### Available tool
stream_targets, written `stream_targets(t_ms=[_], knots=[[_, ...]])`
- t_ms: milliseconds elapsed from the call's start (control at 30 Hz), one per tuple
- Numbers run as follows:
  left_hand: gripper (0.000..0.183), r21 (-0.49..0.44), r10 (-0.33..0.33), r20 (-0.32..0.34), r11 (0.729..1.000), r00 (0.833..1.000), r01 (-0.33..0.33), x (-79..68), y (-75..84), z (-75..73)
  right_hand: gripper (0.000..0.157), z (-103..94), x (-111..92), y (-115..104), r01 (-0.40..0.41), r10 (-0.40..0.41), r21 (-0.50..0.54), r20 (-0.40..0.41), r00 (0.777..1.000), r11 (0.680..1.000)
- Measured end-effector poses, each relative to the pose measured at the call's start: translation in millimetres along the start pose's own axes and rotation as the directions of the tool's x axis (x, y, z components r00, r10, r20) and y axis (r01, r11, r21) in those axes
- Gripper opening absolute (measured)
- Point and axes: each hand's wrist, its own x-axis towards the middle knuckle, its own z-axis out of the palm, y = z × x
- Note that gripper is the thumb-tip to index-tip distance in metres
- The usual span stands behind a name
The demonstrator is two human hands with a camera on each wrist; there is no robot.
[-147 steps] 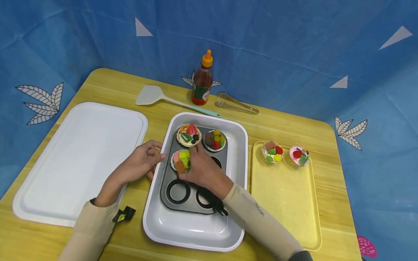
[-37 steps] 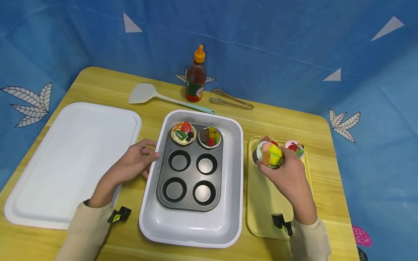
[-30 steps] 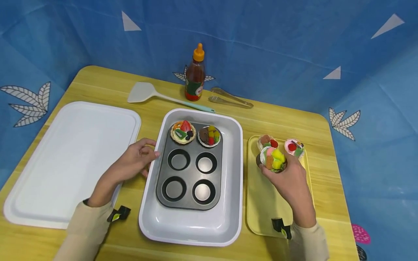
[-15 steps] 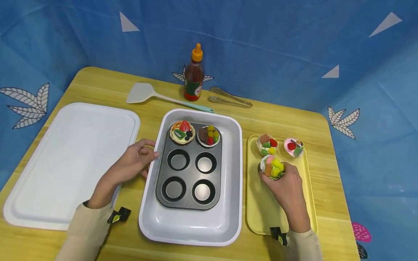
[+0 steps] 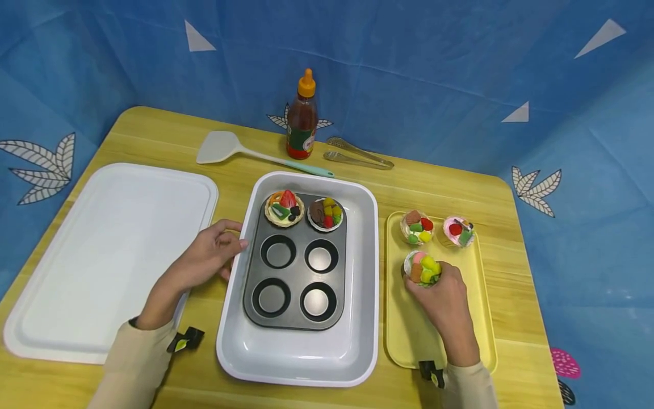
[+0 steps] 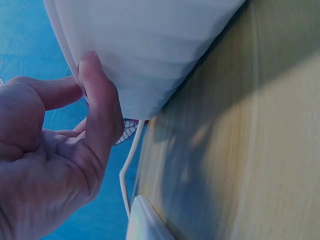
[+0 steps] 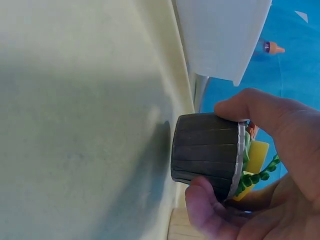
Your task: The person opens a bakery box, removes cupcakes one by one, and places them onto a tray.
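My right hand (image 5: 443, 304) grips a cupcake (image 5: 422, 268) topped with yellow, pink and brown pieces, over the yellow tray (image 5: 409, 335). Its dark pleated cup (image 7: 207, 150) sits between thumb and fingers in the right wrist view, its base just off the tray or barely meeting it; I cannot tell which. On the same tray, two other cupcakes, one with mixed fruit (image 5: 416, 227) and one pink (image 5: 458, 232), stand behind it. My left hand (image 5: 206, 258) pinches the left rim of the white basin (image 5: 296, 363); the left wrist view shows thumb and finger at the rim (image 6: 70, 55).
Inside the basin lies a muffin tin (image 5: 294, 281) holding a fruit tart (image 5: 284, 209) and a chocolate cupcake (image 5: 325, 215) in its back cups. A white tray (image 5: 112, 255) is at left. Behind are a spatula (image 5: 219, 146), a sauce bottle (image 5: 302, 122) and tongs (image 5: 357, 154).
My right hand took the yellow-topped cupcake out of the muffin tin, carried it right over the yellow tray, then brought it lower and nearer. The left hand stays at the basin rim.
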Motion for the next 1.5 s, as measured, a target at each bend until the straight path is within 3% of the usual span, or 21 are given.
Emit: stream_targets(t_ms=[767, 1333, 1500], knots=[[0.048, -0.036, 0.029, -0.01, 0.999, 1.0, -0.029, -1.2, -4.3, 3.1, 0.068, 6.5, -2.1, 4.9, 0.008, -0.008, -0.016, -0.029, 1.0, 1.0], [0.045, -0.018, 0.037, -0.002, 0.999, 0.999, -0.037, 1.0, -5.1, 1.3, 0.077, 3.5, -2.7, 3.5, -0.02, 0.022, -0.036, 0.05, 0.999, 0.999], [0.047, -0.014, 0.053, -0.002, 0.998, 0.999, -0.053, -0.2, -3.9, 1.5, 0.087, 0.9, -5.1, 3.7, -0.015, 0.019, -0.05, 0.084, 0.996, 0.999]])
